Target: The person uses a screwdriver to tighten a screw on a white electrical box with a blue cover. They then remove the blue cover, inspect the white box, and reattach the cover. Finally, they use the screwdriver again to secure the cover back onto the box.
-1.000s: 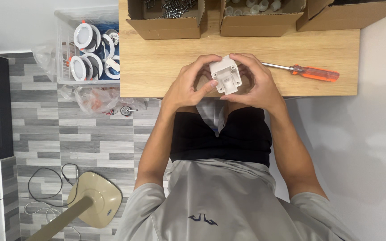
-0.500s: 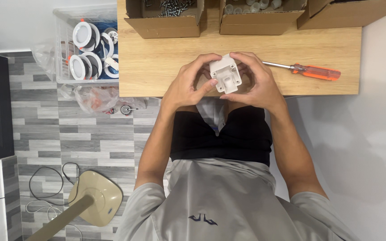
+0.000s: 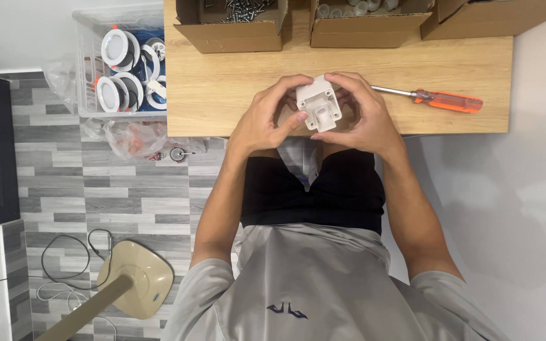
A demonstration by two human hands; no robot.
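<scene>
A small white plastic housing [image 3: 318,104] with a square face and a short stub is held over the front edge of the wooden table [image 3: 222,88]. My left hand [image 3: 265,121] grips its left side, the thumb pressing on its face. From the right and from above, my right hand [image 3: 366,119] wraps around it, fingers curled over the top. Both hands hide the back of the part.
An orange-handled screwdriver [image 3: 440,99] lies on the table to the right of my hands. Three open cardboard boxes line the far edge: one with screws [image 3: 232,35], one with white parts [image 3: 368,28], one at the right [image 3: 494,16]. A clear bin of round white fittings [image 3: 124,69], a plastic bag [image 3: 134,136] and a beige stand base [image 3: 137,278] sit at the left.
</scene>
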